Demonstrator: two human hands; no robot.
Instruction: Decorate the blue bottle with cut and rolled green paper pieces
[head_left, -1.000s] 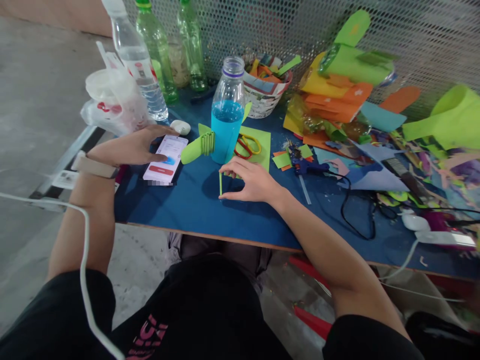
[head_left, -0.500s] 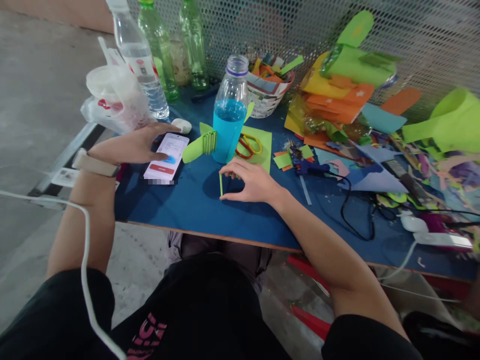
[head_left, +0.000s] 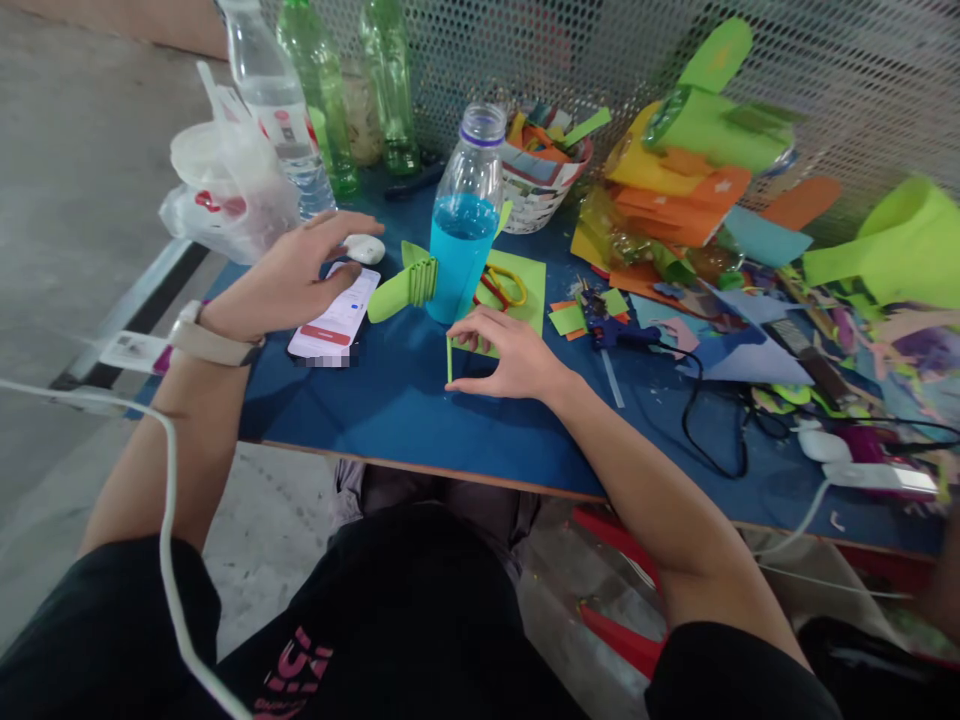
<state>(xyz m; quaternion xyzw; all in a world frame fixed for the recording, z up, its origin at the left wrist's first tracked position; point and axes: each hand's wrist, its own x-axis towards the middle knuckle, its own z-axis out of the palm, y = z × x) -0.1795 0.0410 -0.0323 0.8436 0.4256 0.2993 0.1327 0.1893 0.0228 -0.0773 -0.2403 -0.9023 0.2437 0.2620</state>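
Observation:
Over the upper part of a lit phone (head_left: 337, 315) hovers my left hand (head_left: 300, 270), its fingers stretched out and thumb apart, holding nothing. A white rounded case (head_left: 365, 249) lies just by its fingertips. My right hand (head_left: 510, 355) has a thin, narrow green paper strip (head_left: 450, 360) upright between thumb and fingertips, close above the blue tabletop. Behind that hand stands an uncapped clear bottle (head_left: 461, 240) of blue liquid. Folded green paper (head_left: 409, 287) touches or nearly touches its left side. Scissors (head_left: 506, 288) with red and yellow handles lie on a green sheet (head_left: 532, 300).
Bottles (head_left: 315, 90) and a bagged cup (head_left: 225, 190) stand at the back left. A paper-scrap basket (head_left: 536, 185) is behind the blue bottle. To the right lie a glue gun (head_left: 622, 333) with a black cord, coloured paper crafts (head_left: 675, 200) and scraps.
My left hand has lifted off the phone screen and shifted up and right, fingers now straighter. My right hand still pinches the strip, almost in the same place.

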